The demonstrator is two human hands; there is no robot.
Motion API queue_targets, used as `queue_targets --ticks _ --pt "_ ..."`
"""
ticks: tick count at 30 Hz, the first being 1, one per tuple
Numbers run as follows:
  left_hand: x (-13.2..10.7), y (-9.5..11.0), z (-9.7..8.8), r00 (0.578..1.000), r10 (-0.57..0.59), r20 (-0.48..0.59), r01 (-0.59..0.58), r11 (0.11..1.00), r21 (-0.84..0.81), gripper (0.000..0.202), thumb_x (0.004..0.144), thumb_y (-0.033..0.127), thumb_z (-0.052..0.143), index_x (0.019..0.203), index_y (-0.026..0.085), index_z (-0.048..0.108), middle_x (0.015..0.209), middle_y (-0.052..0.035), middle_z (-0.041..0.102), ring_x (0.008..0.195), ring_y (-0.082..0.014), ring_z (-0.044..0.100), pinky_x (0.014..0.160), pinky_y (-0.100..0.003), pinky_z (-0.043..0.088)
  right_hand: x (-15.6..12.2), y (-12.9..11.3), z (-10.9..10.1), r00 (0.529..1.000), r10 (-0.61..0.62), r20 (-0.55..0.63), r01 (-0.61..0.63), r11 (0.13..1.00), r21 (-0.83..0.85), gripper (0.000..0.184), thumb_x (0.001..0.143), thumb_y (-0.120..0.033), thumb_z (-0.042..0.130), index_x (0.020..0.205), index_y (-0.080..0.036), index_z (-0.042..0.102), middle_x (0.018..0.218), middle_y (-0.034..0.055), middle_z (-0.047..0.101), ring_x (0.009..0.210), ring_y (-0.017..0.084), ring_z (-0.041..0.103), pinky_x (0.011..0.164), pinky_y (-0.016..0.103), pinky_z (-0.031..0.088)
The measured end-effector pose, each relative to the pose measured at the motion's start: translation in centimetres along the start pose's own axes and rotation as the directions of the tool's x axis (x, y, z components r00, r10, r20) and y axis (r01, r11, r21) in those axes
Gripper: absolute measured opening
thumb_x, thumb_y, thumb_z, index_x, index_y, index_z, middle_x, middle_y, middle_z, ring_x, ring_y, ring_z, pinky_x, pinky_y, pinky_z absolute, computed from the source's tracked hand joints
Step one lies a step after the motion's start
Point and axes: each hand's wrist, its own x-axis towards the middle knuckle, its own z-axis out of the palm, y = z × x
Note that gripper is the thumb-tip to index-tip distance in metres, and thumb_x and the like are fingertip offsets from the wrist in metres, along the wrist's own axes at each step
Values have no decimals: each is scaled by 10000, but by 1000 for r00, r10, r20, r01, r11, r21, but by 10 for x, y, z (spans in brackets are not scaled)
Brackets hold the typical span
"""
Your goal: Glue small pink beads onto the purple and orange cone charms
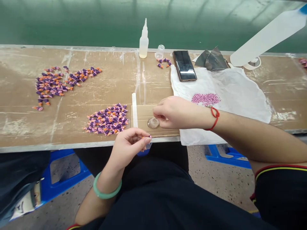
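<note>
Cardboard-topped bench (72, 127), green floor beyond. My left grip (127, 145) is pinched, thumb against forefinger, on one small purple-and-orange piece (146, 137), just over the bench's near edge. My right grip (174, 112) has its fingertips pressed together directly above a clear round dish (153, 123); I cannot tell whether they hold anything. The dish lies on a cardboard square (141, 113), between my two grips and nearer the right. A white strip (134, 110) lies along the square's left side. A heap of matching pieces (107, 119) sits just left of the square, apart from both grips.
</note>
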Motion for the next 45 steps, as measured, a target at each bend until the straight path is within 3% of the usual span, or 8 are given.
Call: queue_targets --ticks 8,12,14,17,19,22,34,45 --pt "1 -2 -3 1000 0 -1 0 997 -81 88 696 153 829 722 145 745 552 9 691 465 -81 640 478 -121 547 8 -5 -5 996 1 89 6 996 -88 206 812 -188 503 607 -178 496 574 21 485 558 128 316 557 297 238" --pt "-1 -2 0 997 64 -40 -70 983 -170 100 723 181 847 742 155 752 592 -2 723 515 -110 695 494 -134 579 -1 -3 -5 998 -26 -54 38 975 218 164 738 -166 531 591 -189 464 546 -14 478 531 105 362 537 274 275" --pt "-3 -1 2 990 121 -78 -136 961 -240 95 738 182 849 766 176 759 664 0 756 548 -119 721 508 -140 595 -9 -6 -7 998 10 -61 24 853 522 119 756 -174 527 640 -189 502 601 -13 571 555 101 470 539 249 340" --pt "-7 4 7 978 185 -96 -206 927 -313 82 767 170 836 797 210 772 759 14 785 588 -127 745 530 -152 618 -18 -15 -9 997 66 39 -68 531 845 92 825 -225 532 742 -187 546 772 21 696 712 123 628 613 234 453" --pt "-10 7 11 973 213 -83 -229 914 -336 88 781 157 827 811 223 777 781 23 790 598 -126 751 540 -151 624 -23 -21 -9 994 76 74 -97 383 919 92 839 -243 553 768 -184 548 806 28 700 769 130 647 652 235 480" --pt "-13 10 15 968 239 -81 -253 905 -342 104 788 131 817 821 221 778 774 23 790 604 -123 753 556 -141 625 -27 -28 -9 995 65 78 -94 303 948 111 827 -239 580 744 -183 534 728 -2 640 672 102 573 584 215 438" --pt "-18 15 23 940 287 -187 -320 930 -182 164 709 238 890 752 175 745 717 -15 776 536 -153 731 508 -184 624 -35 -37 -13 997 79 18 -45 348 936 104 823 -226 575 738 -184 532 709 -18 655 600 79 546 528 199 401" --pt "-20 14 26 941 278 -194 -312 934 -172 137 712 235 891 770 198 773 725 -7 775 557 -144 733 533 -192 630 -39 -40 -16 991 82 -110 44 566 823 84 826 -188 570 752 -180 609 717 -13 704 639 94 604 588 203 470"
